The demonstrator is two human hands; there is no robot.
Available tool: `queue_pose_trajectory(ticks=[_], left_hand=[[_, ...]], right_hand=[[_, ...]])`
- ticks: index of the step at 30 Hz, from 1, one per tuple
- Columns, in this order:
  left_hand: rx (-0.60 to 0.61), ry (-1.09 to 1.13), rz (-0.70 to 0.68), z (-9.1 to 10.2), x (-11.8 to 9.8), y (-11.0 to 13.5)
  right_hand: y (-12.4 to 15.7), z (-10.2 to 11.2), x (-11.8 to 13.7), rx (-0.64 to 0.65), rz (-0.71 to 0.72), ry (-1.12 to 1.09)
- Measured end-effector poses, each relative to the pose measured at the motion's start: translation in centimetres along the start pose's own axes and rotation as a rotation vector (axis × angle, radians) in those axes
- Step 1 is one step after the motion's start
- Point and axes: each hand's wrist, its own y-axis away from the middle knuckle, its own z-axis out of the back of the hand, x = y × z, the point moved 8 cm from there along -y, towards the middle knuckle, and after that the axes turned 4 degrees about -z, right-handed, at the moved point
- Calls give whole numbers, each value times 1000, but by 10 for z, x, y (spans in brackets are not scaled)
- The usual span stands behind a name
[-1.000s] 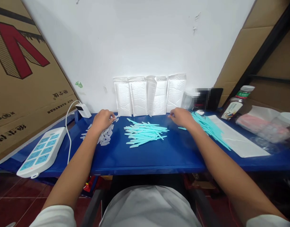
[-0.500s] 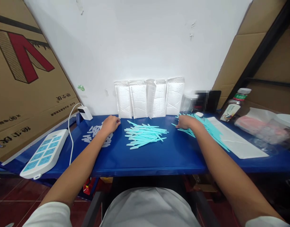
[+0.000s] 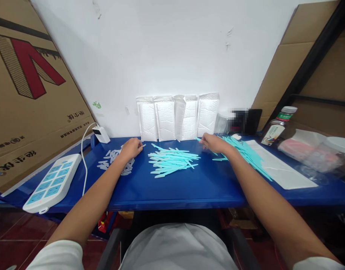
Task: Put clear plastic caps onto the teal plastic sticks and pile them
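My left hand (image 3: 132,148) is pinched closed on a small translucent blade cap (image 3: 144,145), whose tip pokes out past the fingertips. Under and around that wrist lies a loose heap of similar caps (image 3: 112,154). My right hand (image 3: 212,142) grips a slim teal eyebrow razor (image 3: 198,138), its end pointing left toward my other hand. Between the hands, a pile of teal razors with whitish ends (image 3: 174,161) rests on the blue table. More teal razors (image 3: 249,155) are spread beneath and beyond my right wrist, partly on a white sheet (image 3: 290,170).
White padded mailers (image 3: 165,118) lean upright against the wall. On the left are a power strip (image 3: 52,183) and a small white box with a cable (image 3: 101,134). A bottle (image 3: 277,125), a clear jar (image 3: 222,123) and a pink-filled bag (image 3: 304,150) stand at the right.
My right hand has moved left and slightly up from the right-hand pile, carrying a teal eyebrow razor. My left hand stays nearly in place, with the blade cap's tip now showing.
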Motion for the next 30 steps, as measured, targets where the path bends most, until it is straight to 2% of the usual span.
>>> queue_pose_trajectory(ticks=[3, 6, 10, 14, 23, 27, 30], left_hand=[[-12, 29, -18, -1, -4, -1], [-14, 66, -45, -3, -6, -2], [4, 96, -91, -7, -5, -3], [24, 116, -129, -9, -4, -4], [11, 26, -106, -8, -16, -3], [-63, 271, -118, 4, -25, 0], [-147, 500, -141, 18, -41, 4]], right_hand=[[2, 3, 8, -51, 55, -131], [4, 3, 14, -72, 90, -166], [1, 0, 14, -79, 104, -145], [-1, 4, 15, -148, 150, -78], [0, 10, 23, -250, 267, -67], [-2, 9, 27, -215, 291, -91], [-1, 10, 32, -189, 279, -139]])
